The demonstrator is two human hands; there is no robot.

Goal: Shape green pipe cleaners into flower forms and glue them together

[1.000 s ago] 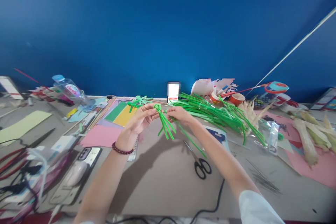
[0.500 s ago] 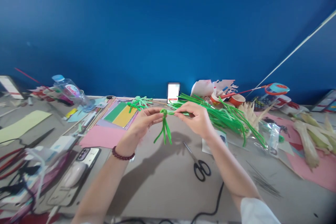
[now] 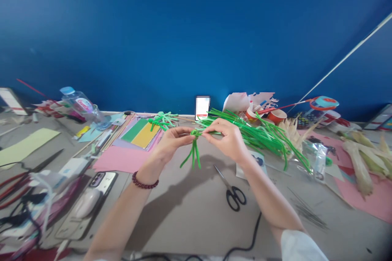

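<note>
Between my two hands, above the table, is a green pipe-cleaner figure (image 3: 194,153) with several strands dangling below a twisted knot. My left hand (image 3: 171,142) is closed, pinching the knot from the left. My right hand (image 3: 226,136) is closed too, its thumb and forefinger pinching the right end of the figure. Behind my right hand lies a bundle of green pipe cleaners (image 3: 269,138). A smaller green pipe-cleaner piece (image 3: 163,120) rests beyond my left hand. On the table below are black-handled scissors (image 3: 234,195), their blades pointing away from me.
A phone (image 3: 202,108) leans on the blue wall. At left are pink paper (image 3: 121,160), a phone with a white case (image 3: 87,206), a plastic bottle (image 3: 84,106) and large shears (image 3: 21,181). Corn husks (image 3: 359,163) lie at right. A black cable (image 3: 252,238) crosses the front.
My left hand and the green figure's knot have moved slightly right, toward my right hand. The fingers of both hands are now closer together. The scissors have stayed put.
</note>
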